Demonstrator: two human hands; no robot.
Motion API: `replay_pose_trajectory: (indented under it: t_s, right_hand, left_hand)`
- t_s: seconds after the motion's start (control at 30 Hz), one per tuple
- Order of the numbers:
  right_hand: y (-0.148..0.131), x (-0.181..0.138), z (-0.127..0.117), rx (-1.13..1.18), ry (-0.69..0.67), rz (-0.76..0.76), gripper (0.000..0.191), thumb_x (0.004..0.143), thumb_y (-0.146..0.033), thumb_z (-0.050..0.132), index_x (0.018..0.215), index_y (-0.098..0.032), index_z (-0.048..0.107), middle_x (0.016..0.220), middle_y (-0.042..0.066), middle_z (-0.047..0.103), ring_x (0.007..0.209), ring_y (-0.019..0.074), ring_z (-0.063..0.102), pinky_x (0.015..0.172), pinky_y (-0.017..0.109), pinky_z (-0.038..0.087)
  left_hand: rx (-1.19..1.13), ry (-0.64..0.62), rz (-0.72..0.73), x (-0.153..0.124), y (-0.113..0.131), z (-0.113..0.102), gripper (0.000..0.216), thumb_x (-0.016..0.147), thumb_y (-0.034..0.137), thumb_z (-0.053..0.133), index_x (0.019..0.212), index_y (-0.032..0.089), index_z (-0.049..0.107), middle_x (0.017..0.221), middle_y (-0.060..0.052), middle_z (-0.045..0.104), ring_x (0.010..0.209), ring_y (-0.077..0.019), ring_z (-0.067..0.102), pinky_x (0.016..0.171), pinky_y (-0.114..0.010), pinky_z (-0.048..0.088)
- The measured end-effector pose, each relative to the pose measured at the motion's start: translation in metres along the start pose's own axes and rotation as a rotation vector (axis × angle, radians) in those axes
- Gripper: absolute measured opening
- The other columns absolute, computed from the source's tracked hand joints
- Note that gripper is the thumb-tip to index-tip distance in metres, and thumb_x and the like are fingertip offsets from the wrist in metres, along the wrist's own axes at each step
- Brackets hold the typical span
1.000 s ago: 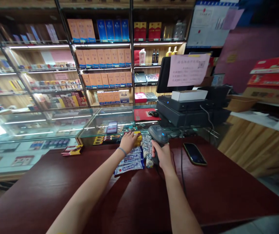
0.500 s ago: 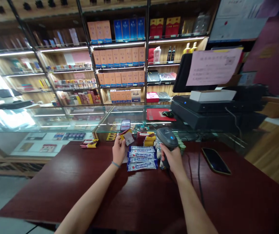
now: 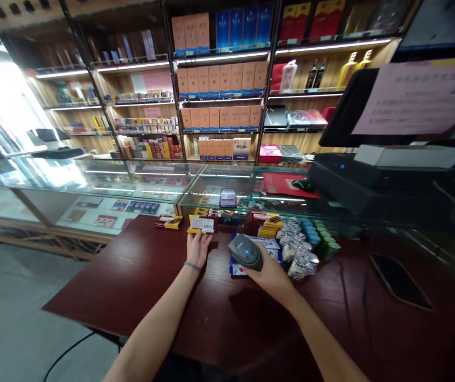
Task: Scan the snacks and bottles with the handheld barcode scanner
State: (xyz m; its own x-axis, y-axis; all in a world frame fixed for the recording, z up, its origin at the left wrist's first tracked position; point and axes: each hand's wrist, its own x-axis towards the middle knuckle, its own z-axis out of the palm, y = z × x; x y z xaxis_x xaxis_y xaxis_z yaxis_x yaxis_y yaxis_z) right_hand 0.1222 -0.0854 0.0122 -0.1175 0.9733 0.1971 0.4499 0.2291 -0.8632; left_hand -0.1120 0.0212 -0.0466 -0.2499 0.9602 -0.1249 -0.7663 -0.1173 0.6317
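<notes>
Holding scanner (image 3: 244, 252): right hand (image 3: 270, 275). Jars (image 3: 298, 265): pale contents (image 3: 296, 272).

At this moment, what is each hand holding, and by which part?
The right hand holds the barcode scanner below its head; the handle itself is hidden. The left hand holds a yellow-and-maroon packet by its near edge, barcode showing.

Left grip (image 3: 198, 250) holding a maroon-and-yellow packet (image 3: 201, 223), barcode (image 3: 208, 225) on show, right grip (image 3: 272, 275) wrapped round a grey barcode scanner (image 3: 245, 250) above blue-and-white sachets (image 3: 266, 243), small jars (image 3: 299, 265) alongside, smartphone (image 3: 400, 279) on the bench (image 3: 151, 270)
</notes>
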Motion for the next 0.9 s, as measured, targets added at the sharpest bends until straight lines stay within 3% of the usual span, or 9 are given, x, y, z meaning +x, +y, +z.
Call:
replay_pose_trajectory:
  t_s: [0.1,0.3,0.57,0.67,0.77,0.9]
  right_hand:
    - [0.002,0.000,0.006,-0.030,-0.048,0.005,0.054,0.080,-0.031,0.074,0.131,-0.027,0.058,0.111,0.007,0.078,0.111,0.0310,0.072,0.097,0.042,0.053]
    - [0.005,-0.001,0.006,-0.049,-0.060,-0.003,0.050,0.080,-0.032,0.071,0.129,-0.026,0.065,0.116,0.007,0.078,0.113,0.0318,0.071,0.097,0.043,0.054]
    - [0.008,0.001,0.003,0.036,-0.002,0.021,0.051,0.078,-0.033,0.071,0.127,-0.023,0.062,0.097,0.005,0.079,0.086,0.0261,0.075,0.066,0.030,0.056]
    - [0.009,0.002,0.001,0.074,0.021,0.004,0.052,0.080,-0.035,0.069,0.129,-0.021,0.061,0.090,0.005,0.077,0.077,0.0246,0.075,0.059,0.029,0.054]
    - [0.011,0.003,-0.003,0.079,0.052,-0.022,0.053,0.081,-0.038,0.069,0.130,-0.021,0.060,0.088,0.005,0.077,0.081,0.0263,0.075,0.061,0.031,0.055]
    - [0.014,0.005,-0.008,0.083,0.102,-0.045,0.051,0.083,-0.042,0.069,0.128,-0.020,0.062,0.087,0.007,0.076,0.087,0.0285,0.076,0.064,0.033,0.059]
  left_hand:
    - [-0.019,0.014,-0.005,0.002,-0.001,-0.002,0.024,0.094,0.014,0.063,0.113,0.026,0.056,0.115,-0.004,0.074,0.095,-0.0158,0.075,0.103,-0.046,0.055]
    - [-0.070,-0.057,0.006,0.000,-0.001,-0.003,0.016,0.096,0.015,0.060,0.108,0.025,0.058,0.116,-0.005,0.073,0.106,-0.0185,0.073,0.107,-0.047,0.053]
    - [0.065,0.052,0.055,0.001,-0.004,0.000,0.027,0.084,0.024,0.076,0.102,0.023,0.056,0.103,-0.003,0.074,0.088,-0.0155,0.075,0.085,-0.034,0.060]
    - [0.203,0.158,0.202,0.009,0.004,0.000,0.026,0.082,0.030,0.076,0.100,0.020,0.060,0.092,-0.002,0.073,0.074,-0.0136,0.071,0.070,-0.026,0.057]
    - [0.360,0.323,0.390,0.026,0.030,-0.002,0.025,0.082,0.028,0.072,0.103,0.018,0.064,0.083,-0.002,0.072,0.066,-0.0134,0.067,0.063,-0.024,0.054]
    - [0.712,0.360,0.694,0.050,0.081,-0.017,0.022,0.087,0.026,0.064,0.107,0.018,0.068,0.096,-0.006,0.076,0.087,-0.0182,0.072,0.084,-0.031,0.056]
